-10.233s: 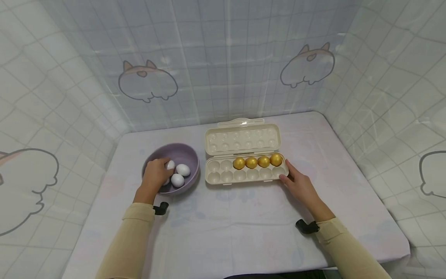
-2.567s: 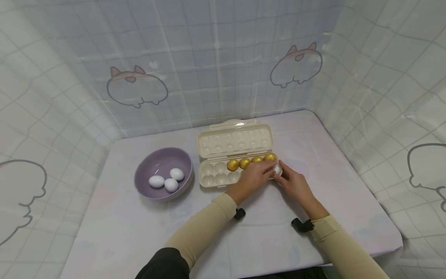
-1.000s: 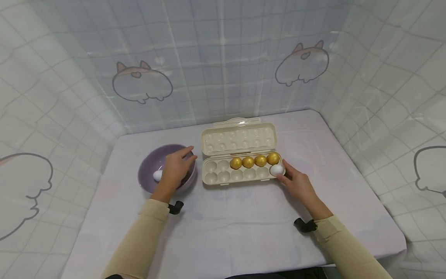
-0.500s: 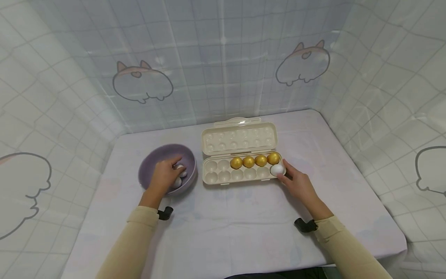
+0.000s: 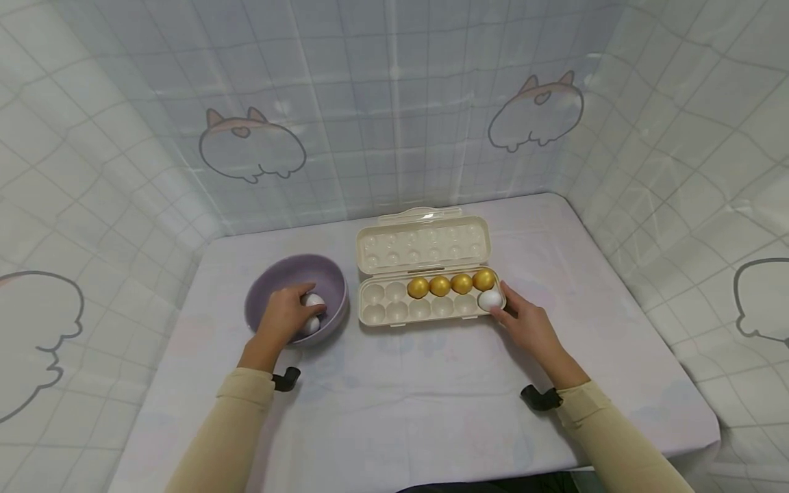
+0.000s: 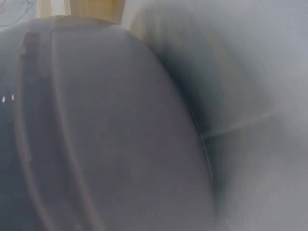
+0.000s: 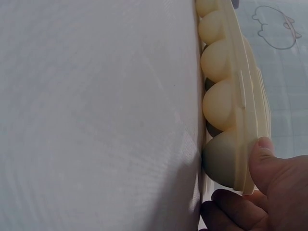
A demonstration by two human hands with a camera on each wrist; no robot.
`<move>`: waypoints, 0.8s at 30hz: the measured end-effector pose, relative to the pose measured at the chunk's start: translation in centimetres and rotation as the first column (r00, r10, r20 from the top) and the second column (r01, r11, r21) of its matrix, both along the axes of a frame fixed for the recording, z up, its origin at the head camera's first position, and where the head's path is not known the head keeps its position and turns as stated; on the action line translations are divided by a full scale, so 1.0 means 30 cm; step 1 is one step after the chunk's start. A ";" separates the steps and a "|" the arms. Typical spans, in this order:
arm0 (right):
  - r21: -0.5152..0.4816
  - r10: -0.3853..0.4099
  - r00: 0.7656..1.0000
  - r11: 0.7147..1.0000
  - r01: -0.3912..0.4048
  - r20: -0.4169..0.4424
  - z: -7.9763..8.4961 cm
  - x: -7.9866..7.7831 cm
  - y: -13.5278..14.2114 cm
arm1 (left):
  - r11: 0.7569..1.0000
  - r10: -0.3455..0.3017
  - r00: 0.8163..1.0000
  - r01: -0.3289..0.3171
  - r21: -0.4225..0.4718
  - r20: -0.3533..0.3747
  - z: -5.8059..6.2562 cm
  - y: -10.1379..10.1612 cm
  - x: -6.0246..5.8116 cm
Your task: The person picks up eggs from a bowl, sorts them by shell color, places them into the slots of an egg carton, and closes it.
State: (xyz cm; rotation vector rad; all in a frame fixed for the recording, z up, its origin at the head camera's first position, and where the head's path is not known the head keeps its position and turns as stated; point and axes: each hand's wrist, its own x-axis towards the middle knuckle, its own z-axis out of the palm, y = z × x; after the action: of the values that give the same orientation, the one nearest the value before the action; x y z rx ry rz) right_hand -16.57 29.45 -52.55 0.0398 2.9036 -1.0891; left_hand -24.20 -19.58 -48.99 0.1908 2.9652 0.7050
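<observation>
Pinching white egg (image 5: 314,300), left grip (image 5: 283,317); carton (image 5: 420,311) newly holds another.

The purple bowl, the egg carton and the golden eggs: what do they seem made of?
Purple bowl: probably plastic, possibly ceramic; smooth, softly glossy, evenly coloured wall.
Egg carton: likely moulded plastic, slightly glossy; rows of smooth cups and a crisp rim suggest it.
Golden eggs: metallic-looking coat with highlights; what lies beneath cannot be told.

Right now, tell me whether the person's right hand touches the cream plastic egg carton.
Touching. The right wrist view shows the right hand with its thumb against the end of the egg carton.
</observation>
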 end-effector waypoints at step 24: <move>-0.006 -0.012 1.000 1.000 0.012 0.004 0.007 0.000 -0.003 | 1.000 0.008 1.000 -0.008 -0.001 -0.011 -0.004 -0.009 0.002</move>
State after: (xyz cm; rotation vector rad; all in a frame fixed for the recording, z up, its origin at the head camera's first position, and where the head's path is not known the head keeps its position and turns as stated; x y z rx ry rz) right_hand -16.57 29.36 -52.34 0.0597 2.8997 -1.0987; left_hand -24.14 -19.84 -49.12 0.1829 2.9783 0.7057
